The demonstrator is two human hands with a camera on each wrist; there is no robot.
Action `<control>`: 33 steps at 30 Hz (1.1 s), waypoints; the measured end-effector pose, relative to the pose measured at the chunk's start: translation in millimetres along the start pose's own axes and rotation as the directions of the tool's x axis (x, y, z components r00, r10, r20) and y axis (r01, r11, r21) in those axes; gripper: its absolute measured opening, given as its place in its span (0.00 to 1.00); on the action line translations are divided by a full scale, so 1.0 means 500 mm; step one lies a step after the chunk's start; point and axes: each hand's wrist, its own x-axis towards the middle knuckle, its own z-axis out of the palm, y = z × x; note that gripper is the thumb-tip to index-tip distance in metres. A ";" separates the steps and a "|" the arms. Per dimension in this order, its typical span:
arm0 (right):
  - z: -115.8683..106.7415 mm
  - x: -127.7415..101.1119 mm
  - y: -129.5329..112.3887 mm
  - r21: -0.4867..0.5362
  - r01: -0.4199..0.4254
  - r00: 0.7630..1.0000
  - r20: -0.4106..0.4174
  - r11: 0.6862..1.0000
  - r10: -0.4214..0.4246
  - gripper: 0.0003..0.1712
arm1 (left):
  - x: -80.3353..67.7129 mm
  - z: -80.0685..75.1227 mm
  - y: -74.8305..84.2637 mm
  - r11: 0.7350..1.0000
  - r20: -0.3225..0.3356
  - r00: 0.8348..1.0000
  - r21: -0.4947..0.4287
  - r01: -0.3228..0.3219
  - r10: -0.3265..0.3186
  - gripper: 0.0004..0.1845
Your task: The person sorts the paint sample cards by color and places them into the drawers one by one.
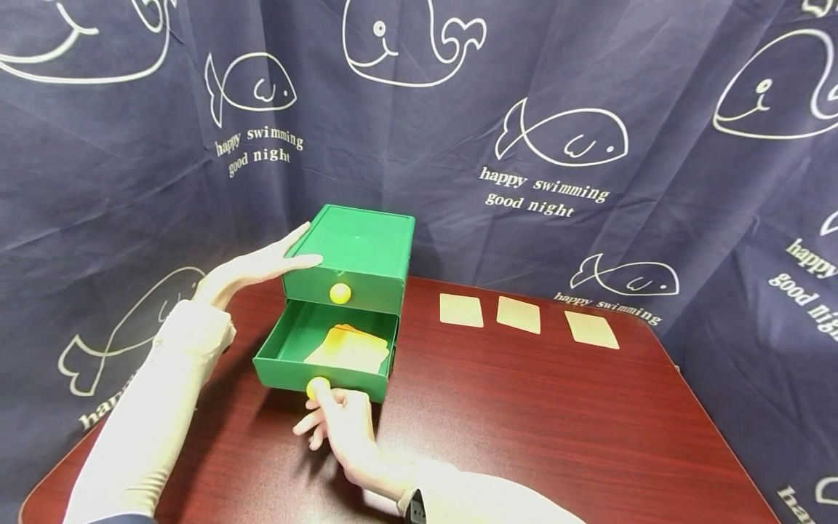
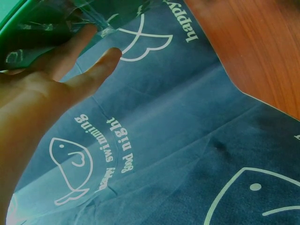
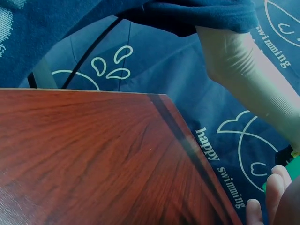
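A green two-drawer box stands on the table, its upper drawer closed and its lower drawer pulled out. Several yellow paper squares lie stacked loosely inside the lower drawer, toward its right. My left hand rests against the box's top left edge, fingers extended and thumb over the front corner; the left wrist view shows its straight fingers along the box's side. With thumb and finger my right hand pinches the round yellow knob of the lower drawer, its other fingers spread loosely.
Three pale yellow paper squares, a left one, a middle one and a right one, lie in a row near the back of the reddish wooden table. A dark blue printed curtain hangs close behind the table and along its sides.
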 end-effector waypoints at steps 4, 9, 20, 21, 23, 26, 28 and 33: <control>-0.001 0.006 -0.004 -0.003 0.004 1.000 0.002 1.000 -0.004 0.25 | 0.000 0.001 0.000 1.000 -0.001 1.000 -0.001 -0.003 0.003 0.48; -0.003 0.020 -0.006 0.006 0.006 1.000 -0.017 1.000 -0.006 0.24 | -0.002 -0.001 0.002 1.000 -0.001 1.000 0.008 -0.001 0.001 0.48; -0.011 0.057 -0.006 -0.006 0.025 0.998 -0.065 1.000 -0.025 0.25 | -0.002 0.000 0.000 1.000 0.002 1.000 0.001 -0.003 0.003 0.49; -0.012 0.060 -0.006 -0.007 0.026 0.998 -0.065 1.000 -0.026 0.25 | -0.003 -0.001 0.001 1.000 0.000 1.000 0.001 -0.001 0.001 0.49; -0.013 0.068 -0.006 -0.007 0.038 0.997 -0.065 0.999 -0.039 0.26 | -0.004 -0.002 0.003 1.000 0.001 1.000 -0.002 -0.010 0.010 0.48; -0.015 0.077 -0.007 -0.003 0.051 0.996 -0.069 0.999 -0.051 0.26 | -0.005 -0.003 0.006 0.999 0.003 1.000 -0.016 -0.027 0.028 0.48; -0.016 0.084 -0.006 -0.003 0.058 0.996 -0.074 0.998 -0.058 0.26 | -0.004 -0.003 0.006 0.999 0.006 0.999 -0.032 -0.044 0.044 0.48; -0.019 0.103 -0.002 0.001 0.055 0.994 -0.092 0.999 -0.054 0.25 | -0.002 -0.002 0.003 0.999 0.016 1.000 -0.030 -0.016 0.017 0.48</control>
